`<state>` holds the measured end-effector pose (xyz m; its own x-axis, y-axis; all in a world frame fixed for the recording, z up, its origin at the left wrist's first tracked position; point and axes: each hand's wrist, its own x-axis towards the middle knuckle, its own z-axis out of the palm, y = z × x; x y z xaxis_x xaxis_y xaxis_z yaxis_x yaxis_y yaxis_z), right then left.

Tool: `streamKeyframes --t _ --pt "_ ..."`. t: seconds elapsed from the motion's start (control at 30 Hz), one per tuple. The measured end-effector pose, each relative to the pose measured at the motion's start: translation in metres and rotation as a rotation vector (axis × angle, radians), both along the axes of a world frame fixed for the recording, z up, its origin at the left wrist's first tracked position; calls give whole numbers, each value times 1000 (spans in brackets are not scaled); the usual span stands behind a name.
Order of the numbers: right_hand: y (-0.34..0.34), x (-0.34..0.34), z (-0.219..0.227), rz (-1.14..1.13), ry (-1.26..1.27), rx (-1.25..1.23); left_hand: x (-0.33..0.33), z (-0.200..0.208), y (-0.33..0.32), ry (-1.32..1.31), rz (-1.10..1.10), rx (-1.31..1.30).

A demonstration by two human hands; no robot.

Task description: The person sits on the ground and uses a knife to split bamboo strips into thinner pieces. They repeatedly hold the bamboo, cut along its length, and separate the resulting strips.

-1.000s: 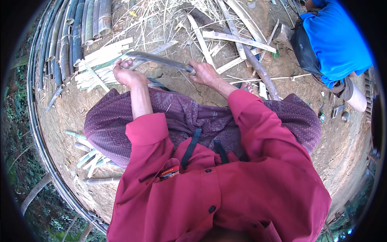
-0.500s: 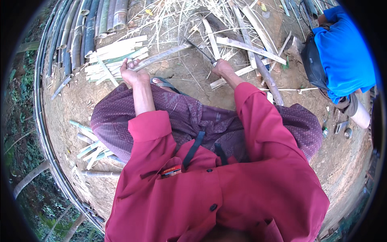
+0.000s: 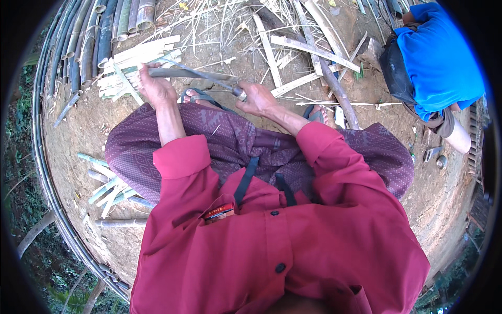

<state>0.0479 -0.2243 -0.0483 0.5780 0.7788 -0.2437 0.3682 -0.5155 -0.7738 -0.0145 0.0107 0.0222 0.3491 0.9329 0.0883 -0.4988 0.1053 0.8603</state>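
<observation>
My left hand (image 3: 158, 93) is closed around one end of a split bamboo strip (image 3: 183, 73), which reaches across toward my right hand. A knife with a long thin blade (image 3: 224, 85) is gripped by its handle in my right hand (image 3: 256, 99). The blade points left and lies along the strip; whether it is cutting into it cannot be made out. Both hands are in front of my lap, above my sandalled foot (image 3: 194, 95). Just beyond my left hand is a stack of pale split bamboo strips (image 3: 149, 51).
Bamboo poles (image 3: 90, 42) lie at the far left. Shavings (image 3: 209, 26), split pieces (image 3: 314, 48) and a branch (image 3: 340, 94) litter the ground ahead. A person in a blue shirt (image 3: 436, 57) is at the right. Smaller split pieces (image 3: 111, 191) lie beside my left knee.
My right hand with the knife has moved left and nearer to me. The blade has swung from pointing up and away to lying along the strip. My left hand has shifted slightly left.
</observation>
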Motion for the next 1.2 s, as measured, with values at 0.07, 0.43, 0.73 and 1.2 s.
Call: streamKeyframes --t 0.07,0.43,0.73,1.2 --pt "-1 -7 -10 51 -32 7 -11 -17 15 -22 89 -31" --pt "-25 19 -50 177 -206 -59 -42 -27 21 -131 75 -147" --pt "-41 43 -63 119 -106 -332 -50 -24 19 -180 -5 -70" --pt "-48 22 -50 119 -90 -337 -55 -25 12 -188 235 -294"
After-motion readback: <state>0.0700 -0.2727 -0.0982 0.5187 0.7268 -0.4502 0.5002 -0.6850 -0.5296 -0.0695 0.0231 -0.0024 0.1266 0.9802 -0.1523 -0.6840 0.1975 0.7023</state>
